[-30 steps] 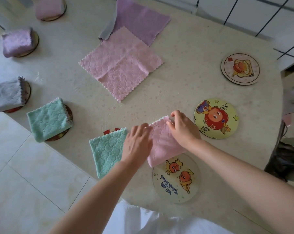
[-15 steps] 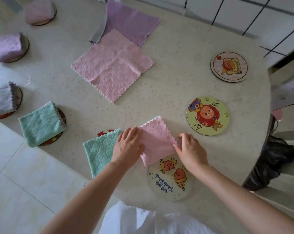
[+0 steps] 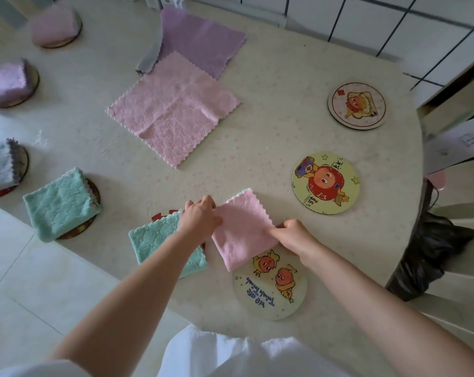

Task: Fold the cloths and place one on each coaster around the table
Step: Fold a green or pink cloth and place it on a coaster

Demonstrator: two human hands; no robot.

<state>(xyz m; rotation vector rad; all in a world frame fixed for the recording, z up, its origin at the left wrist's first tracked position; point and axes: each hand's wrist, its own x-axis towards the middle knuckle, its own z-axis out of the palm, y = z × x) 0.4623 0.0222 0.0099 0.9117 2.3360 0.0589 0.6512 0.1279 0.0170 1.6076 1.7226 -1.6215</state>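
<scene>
Left hand (image 3: 200,217) and right hand (image 3: 294,235), fingers curled, pinch opposite edges of the cloth (image 3: 241,232), likely to hold its fold for moving onto the coaster (image 3: 273,295) just below the fingers.

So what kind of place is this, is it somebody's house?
Probably a home, likely a kitchen or dining corner: a rounded table set with cartoon coasters, a white tiled wall behind it, and a pale tiled floor.
</scene>
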